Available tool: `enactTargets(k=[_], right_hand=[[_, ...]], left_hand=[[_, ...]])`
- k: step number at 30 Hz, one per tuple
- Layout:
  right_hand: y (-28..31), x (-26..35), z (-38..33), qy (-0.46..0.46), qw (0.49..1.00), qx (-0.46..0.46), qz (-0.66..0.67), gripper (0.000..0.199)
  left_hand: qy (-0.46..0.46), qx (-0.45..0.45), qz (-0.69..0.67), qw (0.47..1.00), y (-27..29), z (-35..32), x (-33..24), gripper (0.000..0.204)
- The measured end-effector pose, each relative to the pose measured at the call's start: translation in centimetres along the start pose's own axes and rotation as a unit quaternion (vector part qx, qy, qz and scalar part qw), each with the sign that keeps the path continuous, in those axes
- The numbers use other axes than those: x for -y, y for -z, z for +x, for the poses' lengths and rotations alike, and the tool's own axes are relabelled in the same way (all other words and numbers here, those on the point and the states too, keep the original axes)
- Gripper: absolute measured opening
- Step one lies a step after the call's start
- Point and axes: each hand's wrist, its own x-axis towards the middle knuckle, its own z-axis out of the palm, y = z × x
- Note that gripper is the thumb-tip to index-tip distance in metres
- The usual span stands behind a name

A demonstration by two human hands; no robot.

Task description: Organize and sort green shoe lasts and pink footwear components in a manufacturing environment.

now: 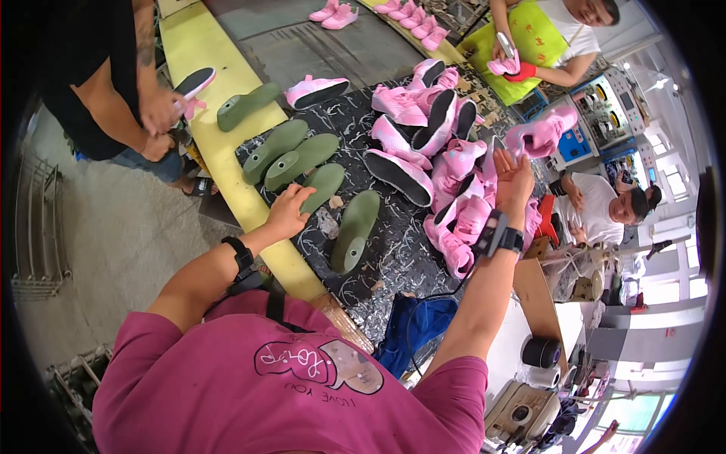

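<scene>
My left hand (289,213) is at the near edge of the table, fingers apart, its fingertips at the end of a green shoe last (324,186). It is not closed round the last. My right hand (514,180) is held palm up over the right side of a shoe pile, fingers stretched out. Just beyond those fingertips a pink shoe (541,133) appears in the air; whether they touch it I cannot tell. Several pink shoes with dark soles make up the pile (435,144). Another green last (355,231) lies right of my left hand.
More green lasts (276,150) lie along the table's yellow edge (204,91). A blue cloth (414,329) hangs at the near edge. One co-worker (113,98) at left holds a shoe; another (548,45), in a yellow-green apron, handles one across the table. Pink shoes (336,15) stand farther off.
</scene>
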Motion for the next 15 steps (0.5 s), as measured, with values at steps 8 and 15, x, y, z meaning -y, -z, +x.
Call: enactTargets(k=[8, 15], right_hand=[[7.2, -13.5, -5.5, 0.082, 0.848, 0.087, -0.516, 0.031], [7.8, -15.0, -1.4, 0.136, 0.689, 0.169, -0.692, 0.08]], left_hand=[[-0.038, 0.005, -0.014, 0.999, -0.4, 0.9, -0.3, 0.054], [-0.019, -0.004, -0.017, 1.0, 0.1, 0.3, 0.1, 0.054]])
